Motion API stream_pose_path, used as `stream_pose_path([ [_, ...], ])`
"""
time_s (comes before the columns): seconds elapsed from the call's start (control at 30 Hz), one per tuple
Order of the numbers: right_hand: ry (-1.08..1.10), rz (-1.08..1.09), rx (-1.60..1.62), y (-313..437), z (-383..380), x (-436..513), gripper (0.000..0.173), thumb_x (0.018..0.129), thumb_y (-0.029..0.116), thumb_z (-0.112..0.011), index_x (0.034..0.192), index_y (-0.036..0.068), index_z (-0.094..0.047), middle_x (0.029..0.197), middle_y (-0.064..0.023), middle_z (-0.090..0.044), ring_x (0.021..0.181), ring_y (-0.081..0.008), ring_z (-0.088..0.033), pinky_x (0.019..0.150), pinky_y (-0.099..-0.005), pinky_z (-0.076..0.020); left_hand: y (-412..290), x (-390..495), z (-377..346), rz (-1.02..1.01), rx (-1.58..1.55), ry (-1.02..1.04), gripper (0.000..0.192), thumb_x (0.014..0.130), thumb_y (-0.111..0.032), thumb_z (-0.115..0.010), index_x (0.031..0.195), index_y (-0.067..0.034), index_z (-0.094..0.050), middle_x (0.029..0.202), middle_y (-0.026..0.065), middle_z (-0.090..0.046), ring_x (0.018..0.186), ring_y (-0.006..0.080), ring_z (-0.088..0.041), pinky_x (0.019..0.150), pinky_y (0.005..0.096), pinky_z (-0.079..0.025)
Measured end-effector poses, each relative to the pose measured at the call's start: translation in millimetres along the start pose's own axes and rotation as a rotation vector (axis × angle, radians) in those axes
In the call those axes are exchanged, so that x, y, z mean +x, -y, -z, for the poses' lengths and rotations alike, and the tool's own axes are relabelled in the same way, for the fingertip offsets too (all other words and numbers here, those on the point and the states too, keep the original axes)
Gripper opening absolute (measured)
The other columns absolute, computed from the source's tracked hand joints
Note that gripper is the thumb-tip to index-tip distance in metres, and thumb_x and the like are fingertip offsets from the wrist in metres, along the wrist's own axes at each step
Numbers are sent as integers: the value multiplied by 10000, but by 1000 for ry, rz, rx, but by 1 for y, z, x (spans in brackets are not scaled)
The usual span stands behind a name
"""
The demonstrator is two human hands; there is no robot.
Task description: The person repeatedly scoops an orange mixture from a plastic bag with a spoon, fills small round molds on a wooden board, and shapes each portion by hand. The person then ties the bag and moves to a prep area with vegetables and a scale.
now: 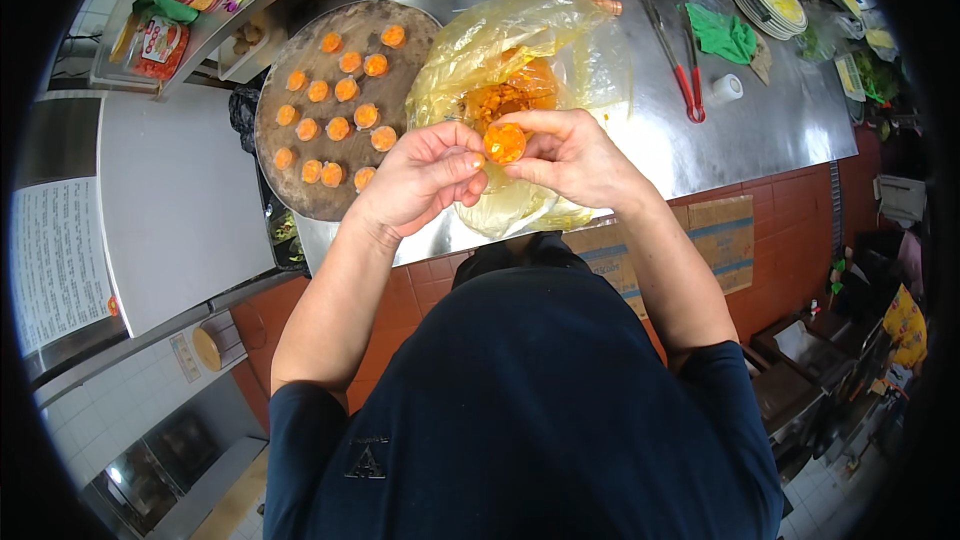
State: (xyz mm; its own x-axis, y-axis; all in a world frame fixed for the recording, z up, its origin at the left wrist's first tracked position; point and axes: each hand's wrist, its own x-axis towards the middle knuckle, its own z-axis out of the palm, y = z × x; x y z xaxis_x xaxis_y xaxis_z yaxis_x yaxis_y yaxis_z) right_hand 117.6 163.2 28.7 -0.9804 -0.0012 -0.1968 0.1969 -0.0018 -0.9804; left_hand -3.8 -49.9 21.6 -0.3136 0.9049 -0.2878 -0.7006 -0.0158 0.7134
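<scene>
My right hand holds a small round plastic cup of chopped orange food between thumb and fingers. My left hand is at the cup's left side, thumb and forefinger pinched together, an orange bit at the thumb tip; whether it grips the cup's edge or lid is unclear. Just beyond both hands lies an opened yellow plastic bag with loose orange pieces inside. On the left, a round wooden chopping block bears several small filled cups, set apart or nearly touching.
The steel worktable extends right, with red-handled tongs, a white small container, a green cloth and stacked plates. A raised shelf runs at upper left. Flattened cardboard lies on the floor.
</scene>
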Motion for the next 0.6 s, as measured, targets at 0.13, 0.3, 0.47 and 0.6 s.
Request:
stream_pose_path([
  [0.13, -102, 52, 7, -9, 0, 1, 357, 900, 16, -691, 1253, -21, -645, 862, -59, -716, 726, -65, -635, 632, -241, -501, -10, -9, -14, -94, 99, -115, 379, 967, -48, -652, 1330, 4, -553, 1198, 180, -652, 970, 252, -701, 845, 353, -589],
  [0.3, -101, -27, 53, -4, -6, -2, 223, 904, 3, -656, 1125, -26, -663, 797, -10, -667, 687, -35, -596, 595, -223, -471, -3, -11, -25, -233, 257, -179, 483, 972, 22, -600, 1433, 44, -456, 1412, 232, -556, 1054, 277, -706, 922, 370, -600],
  [0.47, -56, -21, 47, -11, -11, 0, 185, 905, 17, -656, 1085, -22, -668, 734, 11, -635, 627, -25, -551, 547, -229, -437, 7, -2, -29, -229, 511, -239, 445, 978, 68, -570, 1413, 46, -478, 1400, 225, -556, 973, 225, -714, 827, 325, -618],
  [0.6, -26, -22, -74, -12, -10, 2, 202, 896, 30, -659, 1089, -29, -666, 691, 0, -622, 579, -30, -517, 510, -249, -407, 5, -1, -36, -159, 770, -308, 406, 975, 26, -617, 1370, 42, -522, 1044, 157, -729, 840, 143, -711, 757, 275, -586],
])
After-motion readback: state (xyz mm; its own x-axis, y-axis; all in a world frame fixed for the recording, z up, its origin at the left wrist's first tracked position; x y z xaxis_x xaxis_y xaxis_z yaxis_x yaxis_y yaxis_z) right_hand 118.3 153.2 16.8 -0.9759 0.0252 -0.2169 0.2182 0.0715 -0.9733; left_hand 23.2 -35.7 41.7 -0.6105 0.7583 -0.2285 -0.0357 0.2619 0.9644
